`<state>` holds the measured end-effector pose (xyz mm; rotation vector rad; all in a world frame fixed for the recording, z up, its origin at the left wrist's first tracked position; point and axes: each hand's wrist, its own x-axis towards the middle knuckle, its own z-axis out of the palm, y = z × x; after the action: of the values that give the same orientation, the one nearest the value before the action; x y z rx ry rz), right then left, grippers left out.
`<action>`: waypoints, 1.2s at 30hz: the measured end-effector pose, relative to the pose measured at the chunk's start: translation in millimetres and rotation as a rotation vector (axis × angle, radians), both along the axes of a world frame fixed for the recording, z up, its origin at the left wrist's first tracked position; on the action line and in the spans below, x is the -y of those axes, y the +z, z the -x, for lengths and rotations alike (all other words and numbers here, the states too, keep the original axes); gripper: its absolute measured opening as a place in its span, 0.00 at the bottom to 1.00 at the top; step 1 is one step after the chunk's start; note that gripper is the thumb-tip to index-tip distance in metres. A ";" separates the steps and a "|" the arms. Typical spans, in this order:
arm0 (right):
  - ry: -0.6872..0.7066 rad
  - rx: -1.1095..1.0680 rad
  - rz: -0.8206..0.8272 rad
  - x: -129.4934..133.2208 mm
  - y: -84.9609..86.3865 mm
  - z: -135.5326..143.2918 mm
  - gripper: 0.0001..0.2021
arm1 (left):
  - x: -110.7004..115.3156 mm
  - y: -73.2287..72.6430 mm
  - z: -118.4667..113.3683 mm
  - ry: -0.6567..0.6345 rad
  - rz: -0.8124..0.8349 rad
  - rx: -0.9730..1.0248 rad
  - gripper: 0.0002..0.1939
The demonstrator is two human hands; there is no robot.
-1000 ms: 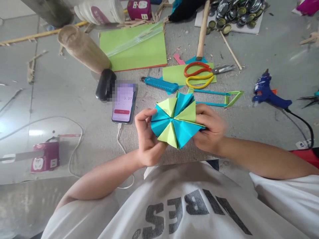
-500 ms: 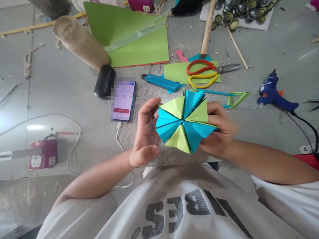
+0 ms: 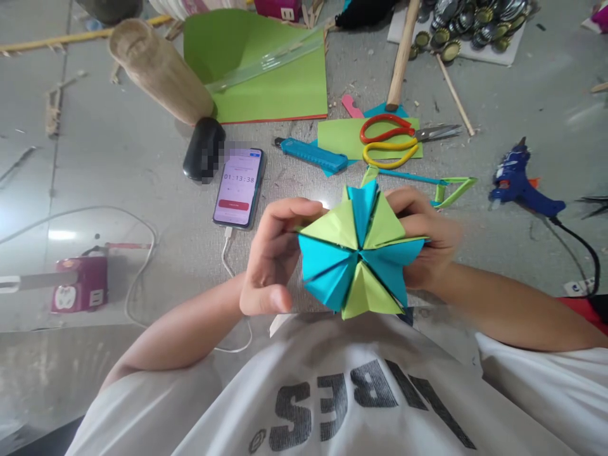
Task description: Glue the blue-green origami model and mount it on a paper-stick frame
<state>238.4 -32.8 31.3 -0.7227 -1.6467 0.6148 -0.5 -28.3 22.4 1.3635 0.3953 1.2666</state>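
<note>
A many-pointed folded paper ornament (image 3: 380,259) in bright blue and lime green sits between my hands, its creased faces meeting at one centre turned toward me. My right hand (image 3: 427,234) holds it from the right side, fingers bent and partly hidden behind the paper, slightly smeared by motion. At the left edge, my left hand (image 3: 273,253) has its fingers curved against or just behind the paper; contact is hard to make out. Its thumb stands well apart from the ornament. Just beyond lies a thin blue and green folded paper frame (image 3: 446,190).
Beyond my hands lie a blue cutter knife (image 3: 311,155), scissors (image 3: 394,140) and green paper sheets (image 3: 266,69). A charging phone (image 3: 240,187), a black case (image 3: 203,149) and a wooden cylinder (image 3: 161,73) are leftward. A glue gun (image 3: 522,180) and bottle caps (image 3: 475,22) are rightward.
The paper ornament has turned and come slightly nearer to my body, with a green face now pointing down toward my shirt. My left fingers have shifted along its upper left edge.
</note>
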 end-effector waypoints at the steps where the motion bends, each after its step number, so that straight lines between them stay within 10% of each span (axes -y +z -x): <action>1: 0.055 -0.018 -0.004 -2.1 0.3 -1.0 0.04 | 0.2 2.1 1.4 -0.009 0.019 -0.004 0.37; 15: 0.592 -0.029 0.393 -16.9 18.5 -10.3 0.03 | 3.7 17.9 10.8 -0.214 0.056 0.000 0.32; 26: 0.516 -0.080 0.360 -16.1 20.7 -3.8 0.04 | -1.5 24.6 13.3 -0.197 0.124 -0.010 0.34; 31: 0.456 -0.142 0.282 -16.8 13.4 -4.9 0.05 | -12.6 13.1 8.5 -0.192 -0.224 -0.043 0.37; 36: 0.509 -0.114 0.257 -16.4 11.0 -6.1 0.06 | -22.8 -5.9 -7.7 0.166 -0.541 -0.034 0.39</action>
<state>244.5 -16.4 42.3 -0.4337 -1.6678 1.2254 7.2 -5.5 16.5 1.8365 0.1943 1.5596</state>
